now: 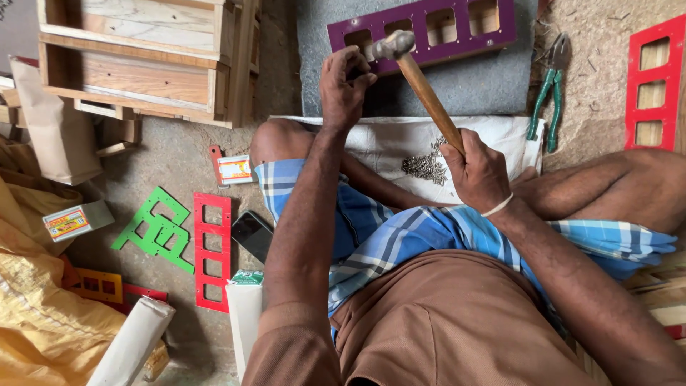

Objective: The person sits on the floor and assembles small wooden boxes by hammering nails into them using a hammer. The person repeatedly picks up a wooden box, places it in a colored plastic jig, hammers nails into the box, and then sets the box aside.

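Hammer (421, 82) gripped mid-handle by right hand (480, 171), head raised over purple frame (429, 28); left hand (344, 86) fingers pinched, steadying something hidden there

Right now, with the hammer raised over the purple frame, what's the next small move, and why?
Probably a short, light tap straight down. The right hand grips the wooden handle, and the hammer head hangs just above the left hand, whose fingers pinch at the purple frame edge. Whether they hold a nail cannot be seen.
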